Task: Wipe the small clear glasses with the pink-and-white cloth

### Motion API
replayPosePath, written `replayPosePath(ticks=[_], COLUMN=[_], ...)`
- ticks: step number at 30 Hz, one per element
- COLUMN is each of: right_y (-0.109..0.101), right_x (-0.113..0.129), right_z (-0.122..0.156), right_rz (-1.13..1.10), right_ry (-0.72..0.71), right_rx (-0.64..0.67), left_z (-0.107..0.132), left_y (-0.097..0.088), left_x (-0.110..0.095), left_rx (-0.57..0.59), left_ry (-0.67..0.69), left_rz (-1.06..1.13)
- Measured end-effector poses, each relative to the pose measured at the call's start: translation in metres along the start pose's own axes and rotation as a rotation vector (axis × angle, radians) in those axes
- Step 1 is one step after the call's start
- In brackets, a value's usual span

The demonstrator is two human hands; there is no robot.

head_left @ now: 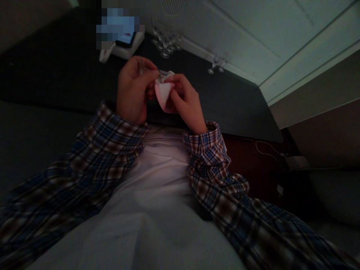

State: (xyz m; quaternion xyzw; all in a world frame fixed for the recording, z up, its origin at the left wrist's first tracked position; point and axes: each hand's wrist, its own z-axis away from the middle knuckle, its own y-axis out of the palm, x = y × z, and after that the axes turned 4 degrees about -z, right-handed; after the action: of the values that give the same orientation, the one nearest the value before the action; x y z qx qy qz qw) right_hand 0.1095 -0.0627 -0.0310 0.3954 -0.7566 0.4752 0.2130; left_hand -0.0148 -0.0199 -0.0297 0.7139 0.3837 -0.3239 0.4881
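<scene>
While the near edge of the dark table [236, 108] crosses in front of the white shirt [163, 168], both hands are raised together over the middle of that edge. Between them is a small pink and white item [164, 93], gripped on both sides; how high it is above the tabletop cannot be told. The left hand [133, 90] pinches a shiny, see-through part at the item's upper end between thumb and forefinger, the details too dim to read. The right hand [187, 98] has its thumb and forefinger pressed on the white and pink body, the remaining fingers curled and partly hidden. Both plaid sleeves [115, 135] reach in from the near side.

Along the far edge, against a pale panel [239, 33], a larger group of stemmed glasses [165, 43] stands beyond the hands, and a smaller group [218, 64] sits towards the far right corner, well apart from the fingers. A device with a lit screen [128, 37] is near the far edge, left of the glasses. From the right hand, a broad stretch of tabletop runs to the right edge; beyond the near right corner lies a white cable [266, 146].
</scene>
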Motion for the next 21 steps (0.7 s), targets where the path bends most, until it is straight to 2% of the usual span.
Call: replayPosePath(ticks=[6,13,21], right_y=[-0.0017,-0.0005,-0.0005], right_x=[0.0047,-0.0011,0.0035], right_z=[0.0031,-0.0005,0.0044], right_rz=[-0.002,0.015,-0.047], right_ry=[-0.01,0.005,-0.078], right_rx=[-0.009,0.022,-0.056], left_z=[0.0,0.0015,0.0003], left_y=[-0.0002,0.0003,-0.001], left_x=[-0.0005,-0.002,-0.0008], left_rx=[0.006,0.021,0.015], left_ry=[-0.001,-0.003,0.001], left_rz=[0.004,0.028,0.009])
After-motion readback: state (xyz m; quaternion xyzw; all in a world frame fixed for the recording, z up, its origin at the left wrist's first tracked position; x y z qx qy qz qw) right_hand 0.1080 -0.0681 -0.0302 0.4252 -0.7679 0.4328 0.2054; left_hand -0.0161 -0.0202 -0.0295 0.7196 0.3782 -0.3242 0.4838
